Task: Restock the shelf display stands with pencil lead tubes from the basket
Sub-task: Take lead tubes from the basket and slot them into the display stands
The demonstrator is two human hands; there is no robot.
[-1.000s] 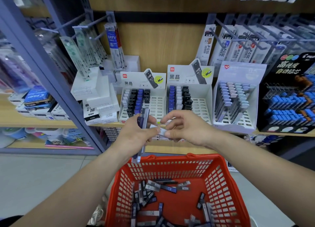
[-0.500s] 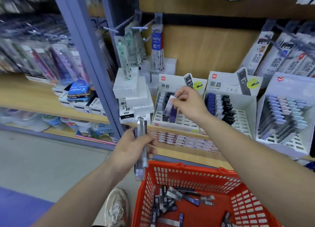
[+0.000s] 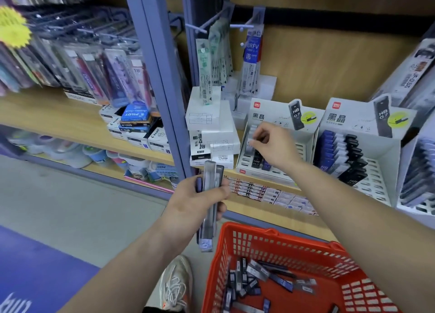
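My left hand (image 3: 200,203) grips a bundle of lead tubes (image 3: 209,209), held upright below the shelf edge, left of the red basket (image 3: 282,244). More tubes (image 3: 256,279) lie loose in the basket's bottom. My right hand (image 3: 274,145) reaches into the left white display stand (image 3: 266,171) and pinches a pale lead tube (image 3: 249,145) over its left column. A few dark tubes stand in that stand below the hand. The second display stand (image 3: 357,152) to the right carries rows of blue, white and black tubes.
A grey shelf upright (image 3: 160,77) stands just left of stacked white boxes (image 3: 209,127). Refill packs hang on hooks (image 3: 211,54) above. A third stand (image 3: 419,171) sits at the far right. My shoe (image 3: 175,287) is on the floor beside the basket.
The view swung left and down. My right hand carried one tube from the left hand's bundle up to the left stand and now holds it lower over the left column.
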